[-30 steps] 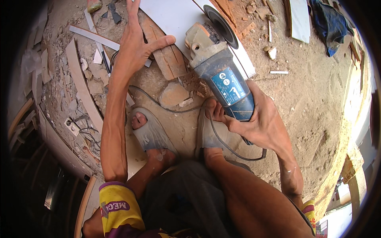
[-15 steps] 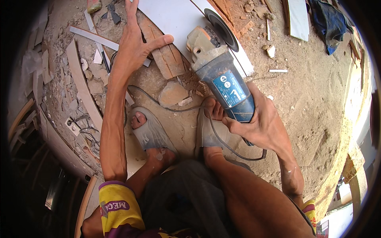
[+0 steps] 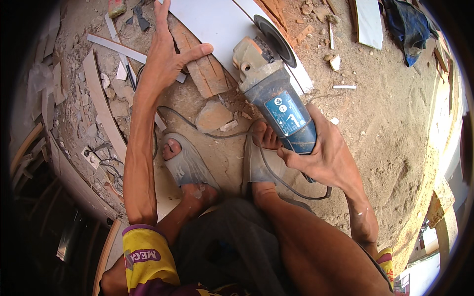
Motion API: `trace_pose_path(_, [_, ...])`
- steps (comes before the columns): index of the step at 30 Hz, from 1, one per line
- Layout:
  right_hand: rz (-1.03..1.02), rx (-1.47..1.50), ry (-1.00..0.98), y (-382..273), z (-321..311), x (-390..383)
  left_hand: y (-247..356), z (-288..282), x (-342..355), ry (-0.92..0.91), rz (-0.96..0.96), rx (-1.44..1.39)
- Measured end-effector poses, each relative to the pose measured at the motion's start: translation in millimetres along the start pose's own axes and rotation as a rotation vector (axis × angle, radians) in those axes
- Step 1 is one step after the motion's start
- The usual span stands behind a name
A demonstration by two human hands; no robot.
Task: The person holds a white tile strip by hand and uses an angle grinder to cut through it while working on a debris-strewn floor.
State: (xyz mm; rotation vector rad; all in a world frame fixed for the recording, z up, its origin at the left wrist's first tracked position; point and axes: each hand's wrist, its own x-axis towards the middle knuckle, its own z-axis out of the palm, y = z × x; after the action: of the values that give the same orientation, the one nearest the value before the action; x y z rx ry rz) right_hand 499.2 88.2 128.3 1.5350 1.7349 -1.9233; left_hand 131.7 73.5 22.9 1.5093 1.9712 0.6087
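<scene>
My right hand (image 3: 323, 150) is wrapped round the rear body of a blue angle grinder (image 3: 285, 116) with a grey metal head. Its dark disc (image 3: 274, 41) stands on edge at a long line across a white tile (image 3: 210, 19); whether it touches or spins, I cannot tell. My left hand (image 3: 165, 61) is spread at the tile's left side, fingers stretched toward the far edge. Its thumb lies across a cracked brown block (image 3: 205, 76), which sits against the tile's near edge and looks like wood. My left fingertips are partly cut off by the frame.
The grinder's cord (image 3: 195, 129) loops past my sandalled feet (image 3: 190, 158). A flat stone (image 3: 214, 116) lies beyond them. Tile strips (image 3: 101, 103), rubble and a socket with wires (image 3: 90, 157) lie left. At the far right are a white board (image 3: 369, 24) and dark blue cloth (image 3: 407, 32).
The grinder and my right hand have shifted very slightly. My left hand keeps its place beside the tile.
</scene>
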Motion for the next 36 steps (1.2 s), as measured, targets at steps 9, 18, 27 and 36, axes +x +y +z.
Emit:
trace_pose_path(9, [-0.01, -0.03, 0.007, 5, -1, -3, -29, 13, -2, 0.058, 0.07, 0.052])
trace_pose_path(18, [-0.086, -0.043, 0.0, 13, -2, -5, -28, 14, -3, 0.057, 0.077, 0.047])
trace_pose_path(27, [0.034, -0.012, -0.009, 4, -4, -10, -30, 14, -2, 0.062, 0.074, 0.045])
trace_pose_path(36, [0.039, -0.022, -0.018, 6, -4, -12, -31, 14, -2, 0.067, 0.071, 0.061])
